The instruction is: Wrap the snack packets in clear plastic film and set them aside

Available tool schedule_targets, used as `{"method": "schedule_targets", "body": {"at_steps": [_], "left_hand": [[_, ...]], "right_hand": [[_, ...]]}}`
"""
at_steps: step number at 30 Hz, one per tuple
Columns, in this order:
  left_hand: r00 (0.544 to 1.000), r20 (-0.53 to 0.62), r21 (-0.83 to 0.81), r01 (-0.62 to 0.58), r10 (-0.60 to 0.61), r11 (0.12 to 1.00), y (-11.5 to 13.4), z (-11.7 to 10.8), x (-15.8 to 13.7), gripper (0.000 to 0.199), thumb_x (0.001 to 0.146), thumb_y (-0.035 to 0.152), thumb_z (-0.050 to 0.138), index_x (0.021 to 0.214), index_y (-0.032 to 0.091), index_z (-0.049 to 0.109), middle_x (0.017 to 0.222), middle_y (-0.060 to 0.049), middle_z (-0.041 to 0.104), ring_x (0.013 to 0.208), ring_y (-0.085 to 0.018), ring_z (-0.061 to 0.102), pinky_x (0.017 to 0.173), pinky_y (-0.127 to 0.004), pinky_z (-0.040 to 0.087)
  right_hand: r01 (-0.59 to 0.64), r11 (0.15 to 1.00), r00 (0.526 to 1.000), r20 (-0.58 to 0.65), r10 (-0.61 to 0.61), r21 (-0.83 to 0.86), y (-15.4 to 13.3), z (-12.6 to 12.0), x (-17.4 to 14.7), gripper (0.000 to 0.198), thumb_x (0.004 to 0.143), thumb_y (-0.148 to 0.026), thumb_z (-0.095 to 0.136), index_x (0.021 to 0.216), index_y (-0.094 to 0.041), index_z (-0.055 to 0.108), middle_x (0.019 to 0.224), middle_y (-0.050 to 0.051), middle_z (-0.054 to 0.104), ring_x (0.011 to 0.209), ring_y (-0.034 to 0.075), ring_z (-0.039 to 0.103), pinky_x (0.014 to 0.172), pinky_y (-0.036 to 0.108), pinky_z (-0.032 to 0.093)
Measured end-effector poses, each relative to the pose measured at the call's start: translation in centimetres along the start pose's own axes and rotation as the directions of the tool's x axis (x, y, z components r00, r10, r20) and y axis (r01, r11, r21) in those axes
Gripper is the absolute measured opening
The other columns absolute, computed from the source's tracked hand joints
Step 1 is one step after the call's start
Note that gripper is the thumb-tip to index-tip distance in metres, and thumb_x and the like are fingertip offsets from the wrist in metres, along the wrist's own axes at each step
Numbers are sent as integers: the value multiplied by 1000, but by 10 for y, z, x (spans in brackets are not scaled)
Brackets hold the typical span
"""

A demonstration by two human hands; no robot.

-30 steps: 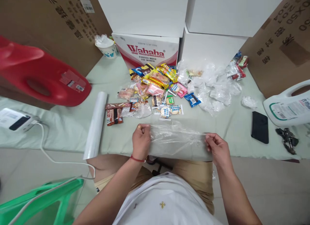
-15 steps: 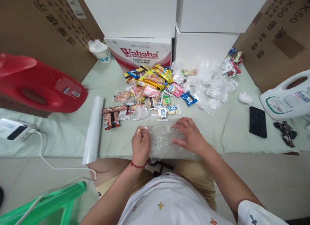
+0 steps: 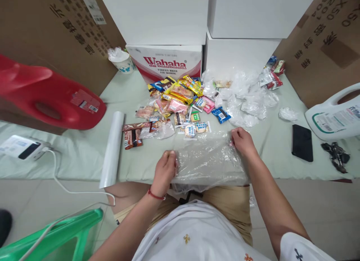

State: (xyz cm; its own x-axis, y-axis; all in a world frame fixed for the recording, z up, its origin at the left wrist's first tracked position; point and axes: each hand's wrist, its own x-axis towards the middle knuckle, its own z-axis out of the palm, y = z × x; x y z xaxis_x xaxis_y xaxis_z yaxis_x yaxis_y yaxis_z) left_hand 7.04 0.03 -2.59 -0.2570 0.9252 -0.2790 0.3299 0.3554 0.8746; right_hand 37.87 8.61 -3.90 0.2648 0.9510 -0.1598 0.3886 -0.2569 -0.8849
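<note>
A clear plastic bag (image 3: 209,161) is spread between my two hands over the table's front edge, its lower part hanging past the edge. My left hand (image 3: 165,167) has its fingers closed on the bag's left side. At the right upper corner, my right hand (image 3: 243,141) pinches the plastic in a closed grip. Just beyond the bag lie small wrapped biscuits (image 3: 190,131). Behind them is a heap of packaged snacks (image 3: 180,94) in yellow, pink and blue wrappers. Brown snack packets (image 3: 132,138) lie to the left of the heap.
Crumpled clear bags (image 3: 244,99) pile up at the back right. A plastic roll (image 3: 112,150), a red jug (image 3: 50,96) and a white power bank (image 3: 24,148) with a cable stand left. A phone (image 3: 302,143), keys (image 3: 336,156) and a white jug (image 3: 334,113) are right. Boxes (image 3: 168,62) line the back.
My right hand has closed on the plastic and moved right, stretching the bag wide. My left hand still grips its left side. The view has shifted slightly.
</note>
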Motion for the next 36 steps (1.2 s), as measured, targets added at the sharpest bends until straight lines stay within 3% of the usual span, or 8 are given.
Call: {"method": "schedule_targets", "body": {"at_steps": [2, 5, 8, 10, 14, 18, 27, 36], "left_hand": [[945, -207, 225, -206, 254, 952, 5, -14, -7, 30, 96, 52, 50, 97, 22, 55, 91, -7, 64, 78, -23, 60, 75, -40, 50], [718, -272, 516, -453, 641, 727, 17, -27, -19, 23, 94, 36, 56, 110, 20, 60, 112, -15, 65, 107, -30, 61, 98, -50, 46], [583, 218, 498, -756, 782, 425, 28, -17, -18, 20, 95, 26, 54, 110, 25, 67, 106, -10, 72, 109, -27, 65, 101, -46, 46], [504, 540, 409, -857, 674, 313, 30, -1, -5, 27, 97, 25, 51, 116, 26, 70, 115, -10, 75, 118, -26, 65, 106, -47, 44], [577, 625, 469, -816, 526, 338, 22, 17, 33, 37, 103, 30, 45, 133, 27, 65, 147, -12, 63, 139, -28, 54, 123, -59, 22], [555, 647, 443, -832, 523, 333, 9, 15, 54, 45, 106, 37, 42, 148, 29, 55, 158, -12, 52, 147, -27, 48, 126, -63, 8], [558, 593, 493, -822, 581, 286, -1, 16, 49, 60, 103, 53, 46, 158, 31, 42, 162, -9, 46, 155, -31, 34, 127, -64, 1], [549, 593, 453, -832, 590, 320, -6, 12, 52, 63, 103, 55, 43, 159, 28, 39, 166, -7, 40, 159, -28, 26, 130, -61, 0]], "right_hand": [[-35, 999, 998, 57, 33, 34, -6, -5, -1, 50, 91, -69, 53, 102, -21, 62, 78, 2, 69, 56, 15, 63, 48, 25, 46], [-13, 1000, 988, 152, 9, 25, -15, -8, -13, 70, 87, -67, 62, 140, -23, 53, 103, 8, 74, 78, 20, 71, 59, 28, 54], [132, 981, 965, 246, -94, -144, -17, -5, -29, 98, 70, -46, 84, 155, -24, 42, 118, 8, 72, 86, 20, 70, 73, 32, 56], [194, 959, 948, 291, -129, -206, -10, -5, -34, 81, 73, -34, 78, 149, -23, 51, 108, 5, 74, 80, 19, 69, 77, 33, 55], [177, 944, 964, 244, -109, -280, 6, -25, -22, 37, 84, -25, 57, 119, -19, 70, 86, 3, 75, 73, 19, 68, 76, 33, 52], [155, 757, 987, 66, -146, -635, -12, -43, 8, 25, 88, -29, 58, 105, -21, 75, 93, 9, 75, 85, 26, 68, 78, 36, 49], [232, 532, 968, 138, -211, -815, -67, 40, 80, 47, 90, -48, 70, 121, -13, 68, 120, 23, 61, 116, 38, 55, 90, 46, 50], [467, 538, 835, 150, -529, -702, -71, 0, 51, 47, 100, -41, 52, 139, -16, 62, 131, 21, 63, 122, 37, 54, 106, 56, 41]]}}
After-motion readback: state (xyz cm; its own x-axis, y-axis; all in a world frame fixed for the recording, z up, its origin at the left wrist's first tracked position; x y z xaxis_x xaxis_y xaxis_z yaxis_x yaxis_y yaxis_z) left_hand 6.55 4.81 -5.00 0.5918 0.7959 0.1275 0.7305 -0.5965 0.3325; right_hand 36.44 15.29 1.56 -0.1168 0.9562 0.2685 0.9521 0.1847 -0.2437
